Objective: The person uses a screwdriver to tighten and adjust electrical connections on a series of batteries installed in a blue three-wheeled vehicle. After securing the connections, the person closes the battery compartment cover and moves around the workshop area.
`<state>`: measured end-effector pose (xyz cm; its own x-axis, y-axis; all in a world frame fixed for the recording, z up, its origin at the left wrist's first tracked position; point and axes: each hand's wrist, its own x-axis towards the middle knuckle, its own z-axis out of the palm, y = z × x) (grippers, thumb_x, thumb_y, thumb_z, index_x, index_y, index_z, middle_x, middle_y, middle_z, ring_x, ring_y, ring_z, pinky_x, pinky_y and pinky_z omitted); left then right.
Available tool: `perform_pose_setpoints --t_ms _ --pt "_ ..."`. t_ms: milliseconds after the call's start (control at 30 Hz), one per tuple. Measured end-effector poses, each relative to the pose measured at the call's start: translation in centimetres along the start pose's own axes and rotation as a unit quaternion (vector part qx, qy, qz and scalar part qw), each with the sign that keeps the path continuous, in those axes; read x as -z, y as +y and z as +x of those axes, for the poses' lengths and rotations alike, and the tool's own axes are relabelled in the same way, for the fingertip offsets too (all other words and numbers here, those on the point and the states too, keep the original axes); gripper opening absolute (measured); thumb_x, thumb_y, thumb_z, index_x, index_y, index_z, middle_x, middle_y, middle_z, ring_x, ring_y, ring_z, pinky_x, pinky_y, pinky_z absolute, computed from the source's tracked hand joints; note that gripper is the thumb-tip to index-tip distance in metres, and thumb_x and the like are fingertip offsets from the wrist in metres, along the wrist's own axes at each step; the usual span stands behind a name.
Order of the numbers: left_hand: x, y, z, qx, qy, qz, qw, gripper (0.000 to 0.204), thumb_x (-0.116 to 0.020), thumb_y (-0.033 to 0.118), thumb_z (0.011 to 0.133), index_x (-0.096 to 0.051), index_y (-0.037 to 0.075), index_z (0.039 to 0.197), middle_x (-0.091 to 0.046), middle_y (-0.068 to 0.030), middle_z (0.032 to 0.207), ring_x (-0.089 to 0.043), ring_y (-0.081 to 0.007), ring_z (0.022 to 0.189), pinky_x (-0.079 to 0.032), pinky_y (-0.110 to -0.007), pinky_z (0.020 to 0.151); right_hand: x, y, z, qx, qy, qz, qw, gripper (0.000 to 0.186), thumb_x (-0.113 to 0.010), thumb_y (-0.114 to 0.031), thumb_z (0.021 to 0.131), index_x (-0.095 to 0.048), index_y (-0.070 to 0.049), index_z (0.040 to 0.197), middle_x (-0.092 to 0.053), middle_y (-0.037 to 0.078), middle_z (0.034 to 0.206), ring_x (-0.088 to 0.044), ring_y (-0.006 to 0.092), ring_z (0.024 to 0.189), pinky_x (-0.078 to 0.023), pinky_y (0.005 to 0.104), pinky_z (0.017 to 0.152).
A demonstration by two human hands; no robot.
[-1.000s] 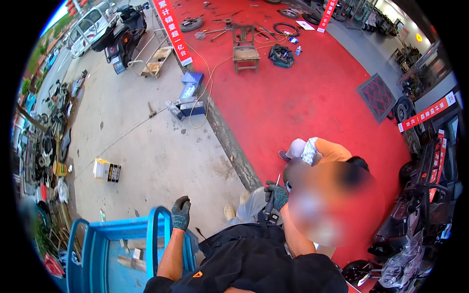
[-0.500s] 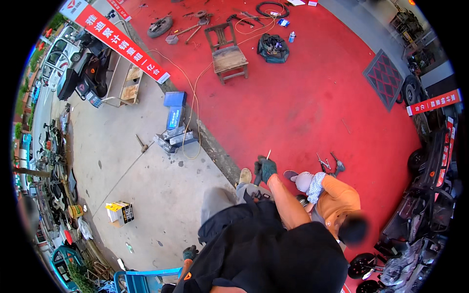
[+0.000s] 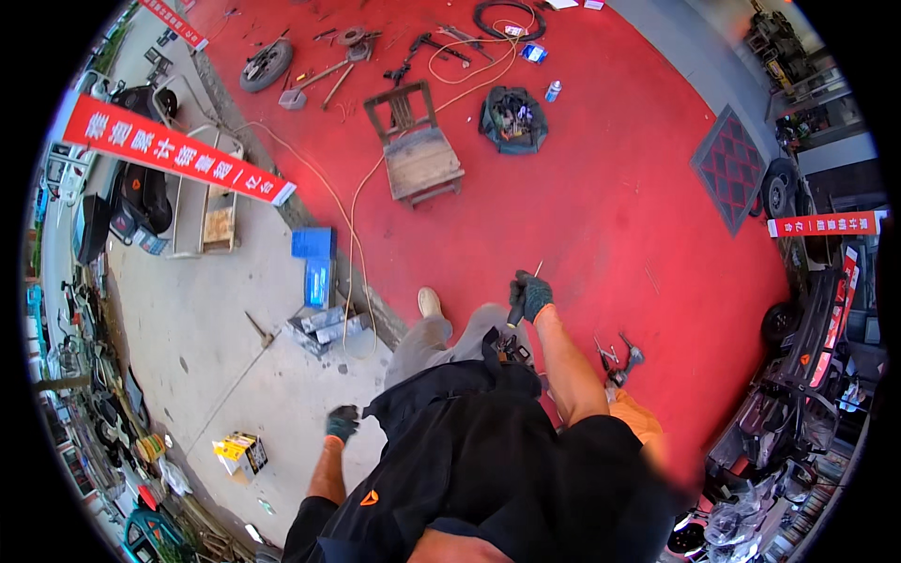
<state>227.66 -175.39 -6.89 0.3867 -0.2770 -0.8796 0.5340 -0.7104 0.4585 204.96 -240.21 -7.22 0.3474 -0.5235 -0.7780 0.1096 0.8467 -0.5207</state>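
My right hand, in a dark green glove, grips a thin screwdriver out over the red floor, its shaft pointing up past my fingers. My gloved left hand hangs over the concrete with its fingers loosely curled and nothing visible in them. A cordless power tool and pliers lie to the right of my right hand. Under my right arm, an orange-clad person is mostly hidden by my body. My boot stands near the edge between concrete and red floor.
A wooden chair, tool bag, hose and loose wheel lie ahead. Blue boxes and a yellow carton are on the left. Scooters, a dark mat and banners line the sides.
I have moved forward onto the red floor. My right hand with the screwdriver has risen out ahead; my left hand hangs away from the blue tub. The orange-clad person is now mostly behind my body.
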Motion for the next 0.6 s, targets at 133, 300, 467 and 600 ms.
perform_pose_setpoints --t_ms 133,300,467,600 --pt "9.0 16.0 4.9 -0.1 0.117 -0.057 0.986 0.025 -0.066 0.023 0.098 -0.069 0.01 0.119 -0.073 -0.0047 0.096 -0.066 -0.0157 0.065 -0.05 -0.029 0.052 -5.8 -9.9 7.8 0.014 0.025 -0.098 0.995 0.019 -0.063 -0.022 0.098 -0.065 -0.003 0.102 -0.063 0.014 0.073 -0.059 0.028 0.052 -0.049 0.0447 0.049" --pt "8.8 34.4 3.6 -0.156 0.275 -0.074 0.946 0.029 -0.068 0.034 0.101 -0.069 0.009 0.115 -0.072 -0.0054 0.088 -0.066 -0.0147 0.065 -0.052 -0.029 0.052 -12.7 -23.8 21.5 0.038 0.011 -0.112 0.993 0.019 -0.062 -0.022 0.098 -0.066 -0.003 0.1 -0.064 0.013 0.07 -0.059 0.027 0.052 -0.05 0.044 0.05" --pt "0.8 32.6 0.6 -0.034 0.239 -0.087 0.967 0.036 -0.066 0.041 0.101 -0.071 0.008 0.113 -0.072 -0.0062 0.092 -0.068 -0.0166 0.076 -0.055 -0.031 0.064 -17.0 -34.3 32.5 0.045 0.008 -0.169 0.984 0.022 -0.06 -0.019 0.093 -0.066 -0.002 0.081 -0.065 0.015 0.066 -0.061 0.03 0.049 -0.05 0.0437 0.047" --pt "-12.7 27.3 -3.3 0.249 0.142 -0.211 0.934 0.039 -0.061 0.042 0.102 -0.067 0.007 0.12 -0.072 -0.0117 0.096 -0.071 -0.0273 0.073 -0.061 -0.043 0.063 -16.4 -34.6 37.5 -0.046 -0.011 -0.236 0.971 0.032 -0.055 -0.027 0.096 -0.067 -0.002 0.081 -0.068 0.017 0.068 -0.063 0.0318 0.046 -0.051 0.0446 0.049"
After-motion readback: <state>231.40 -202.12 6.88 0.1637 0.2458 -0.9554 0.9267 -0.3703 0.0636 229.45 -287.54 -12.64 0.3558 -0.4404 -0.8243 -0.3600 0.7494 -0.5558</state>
